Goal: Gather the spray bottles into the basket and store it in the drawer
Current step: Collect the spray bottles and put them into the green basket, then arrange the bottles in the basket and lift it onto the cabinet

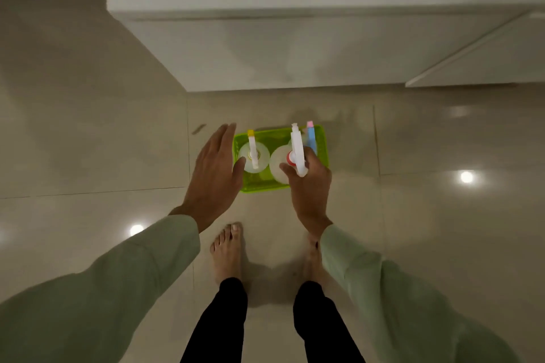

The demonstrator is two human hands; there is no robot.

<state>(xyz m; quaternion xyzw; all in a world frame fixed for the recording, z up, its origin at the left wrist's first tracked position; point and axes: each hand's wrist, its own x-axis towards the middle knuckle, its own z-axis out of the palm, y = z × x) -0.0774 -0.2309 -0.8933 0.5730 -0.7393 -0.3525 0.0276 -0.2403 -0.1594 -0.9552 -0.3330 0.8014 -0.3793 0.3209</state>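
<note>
The red-collared bottle (290, 160) is clasped in the right hand (309, 186) above the basket (323, 141); the left hand (215, 174) is spread empty — bottles beside the grip could be toppled.

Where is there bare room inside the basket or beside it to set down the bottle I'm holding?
Inside the green basket, the yellow-nozzle bottle fills the left side and the blue bottle the right rear. The right hand holds the red-collared bottle over the middle. Bare floor tile lies right of the basket, and between it and the white cabinet.
</note>
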